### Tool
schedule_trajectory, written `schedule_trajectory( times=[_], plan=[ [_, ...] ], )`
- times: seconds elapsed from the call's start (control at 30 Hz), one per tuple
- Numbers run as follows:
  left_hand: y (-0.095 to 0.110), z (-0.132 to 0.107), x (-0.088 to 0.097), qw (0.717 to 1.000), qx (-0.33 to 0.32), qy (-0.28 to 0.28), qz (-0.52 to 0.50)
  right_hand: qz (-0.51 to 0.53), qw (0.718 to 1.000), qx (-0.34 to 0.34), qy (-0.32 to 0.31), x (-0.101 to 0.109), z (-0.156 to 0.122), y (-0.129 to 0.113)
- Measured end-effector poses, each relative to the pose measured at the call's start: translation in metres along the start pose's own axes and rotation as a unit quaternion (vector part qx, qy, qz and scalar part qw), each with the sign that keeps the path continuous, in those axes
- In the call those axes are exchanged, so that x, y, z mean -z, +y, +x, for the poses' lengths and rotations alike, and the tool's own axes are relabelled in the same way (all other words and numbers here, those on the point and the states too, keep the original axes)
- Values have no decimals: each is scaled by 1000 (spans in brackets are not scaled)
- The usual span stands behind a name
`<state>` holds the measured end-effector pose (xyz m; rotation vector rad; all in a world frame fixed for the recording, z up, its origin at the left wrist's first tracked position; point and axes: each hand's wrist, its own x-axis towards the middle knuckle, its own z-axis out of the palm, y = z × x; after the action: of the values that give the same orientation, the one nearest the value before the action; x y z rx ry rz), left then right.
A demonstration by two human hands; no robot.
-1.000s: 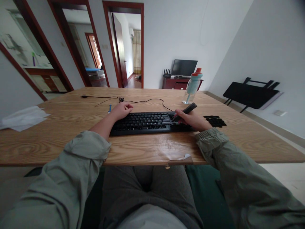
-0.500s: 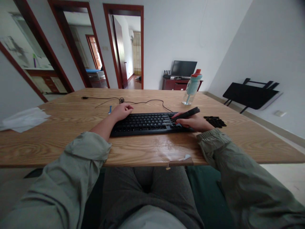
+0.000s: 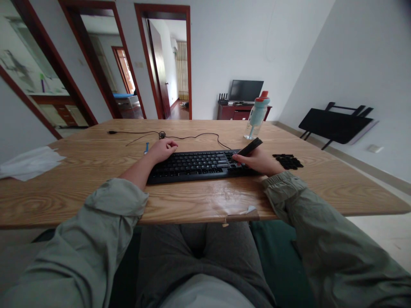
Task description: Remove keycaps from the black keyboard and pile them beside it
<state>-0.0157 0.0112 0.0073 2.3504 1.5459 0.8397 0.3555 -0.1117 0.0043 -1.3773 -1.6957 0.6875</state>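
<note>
Keyboard (image 3: 199,166) flat on surface (image 3: 80,162), centre. Right hand (image 3: 258,162) clamped on black tool (image 3: 250,146), tip at the right-end keys. Left hand (image 3: 163,149) curled on left end, grip unclear. Keycap pile (image 3: 288,161) just right.

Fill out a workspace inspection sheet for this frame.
Surface: wooden table, tape peeling at its near edge.
Job's things: black keyboard; dark tool; pile of small black pieces right of the keyboard.
Clutter: water bottle, white sheets, small blue item.
Grippers: left hand rests on the keyboard's left end; right hand holds the dark tool over its right end.
Cables: black cable runs left across the table.
Surroundings: television, folded black table, open doorways.
</note>
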Motion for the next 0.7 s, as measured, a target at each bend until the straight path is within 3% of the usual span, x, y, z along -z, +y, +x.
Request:
schedule_trajectory(
  times=[0.7],
  plan=[
    [-4, 1, -1, 1000, 7, -2, -2, -30, 999, 36, -6, 1, 0, 5]
  ],
)
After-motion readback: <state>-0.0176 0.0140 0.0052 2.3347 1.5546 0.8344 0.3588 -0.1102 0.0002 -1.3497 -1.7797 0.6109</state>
